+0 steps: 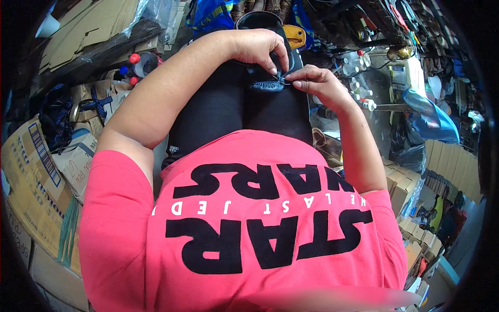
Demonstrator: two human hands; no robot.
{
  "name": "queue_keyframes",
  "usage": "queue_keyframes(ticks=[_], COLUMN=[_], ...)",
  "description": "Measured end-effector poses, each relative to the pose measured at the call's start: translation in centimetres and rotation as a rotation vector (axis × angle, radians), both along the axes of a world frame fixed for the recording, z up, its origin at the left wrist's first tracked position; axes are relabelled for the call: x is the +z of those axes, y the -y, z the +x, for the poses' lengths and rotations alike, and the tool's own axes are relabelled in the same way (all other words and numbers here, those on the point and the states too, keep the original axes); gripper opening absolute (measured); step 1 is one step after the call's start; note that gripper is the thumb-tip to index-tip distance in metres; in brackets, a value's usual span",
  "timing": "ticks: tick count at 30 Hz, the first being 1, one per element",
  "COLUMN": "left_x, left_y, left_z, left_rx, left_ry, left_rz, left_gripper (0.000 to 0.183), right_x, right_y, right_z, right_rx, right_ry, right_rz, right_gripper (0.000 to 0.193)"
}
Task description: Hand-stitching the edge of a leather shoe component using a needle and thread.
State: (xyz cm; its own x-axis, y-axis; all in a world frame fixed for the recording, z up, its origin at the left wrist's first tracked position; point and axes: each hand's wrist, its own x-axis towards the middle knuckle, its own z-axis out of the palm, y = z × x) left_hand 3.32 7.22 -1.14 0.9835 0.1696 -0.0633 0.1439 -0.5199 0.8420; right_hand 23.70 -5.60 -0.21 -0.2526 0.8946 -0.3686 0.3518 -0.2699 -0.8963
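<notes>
A black leather shoe (267, 86) lies over my thighs, its toe toward me and a row of gathered stitches along the toe edge. My left hand (262, 49) reaches over the shoe from the left, with thumb and forefinger closed at the stitched seam. From the right, my right hand (317, 84) pinches a thin pale strand (284, 79) between thumb and forefinger, right beside the seam. It looks like thread, though a needle cannot be ruled out at this size. The fingertips of both hands are a small distance apart.
Beyond the shoe lie a yellow piece (294, 36) and a blue bag (210, 14). Plastic bottles with red caps (134, 59) stand left. More bottles (358, 67) and a blue plastic sheet (429, 114) are right. Cardboard boxes (36, 171) crowd the left side.
</notes>
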Motion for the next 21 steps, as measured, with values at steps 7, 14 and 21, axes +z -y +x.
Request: queue_keyframes(ticks=[7, 14, 21], left_x=[-0.4, -1.5, 0.8], left_y=[0.4, 2.7, 8.5], left_z=[0.4, -3.3, -6.6], left_rx=[0.062, 0.479, 0.691], left_ry=[-0.066, 0.363, 0.235], left_rz=[0.061, 0.434, 0.250], left_gripper=[0.028, 0.042, 0.033], right_x=[-1.1, 0.5, 0.0], right_y=[0.5, 2.5, 5.1], right_z=[-2.1, -3.3, -4.5], right_rx=[-0.145, -0.090, 0.003], right_ry=[0.010, 0.388, 0.817], right_rz=[-0.002, 0.406, 0.704], right_gripper=[0.012, 0.010, 0.031])
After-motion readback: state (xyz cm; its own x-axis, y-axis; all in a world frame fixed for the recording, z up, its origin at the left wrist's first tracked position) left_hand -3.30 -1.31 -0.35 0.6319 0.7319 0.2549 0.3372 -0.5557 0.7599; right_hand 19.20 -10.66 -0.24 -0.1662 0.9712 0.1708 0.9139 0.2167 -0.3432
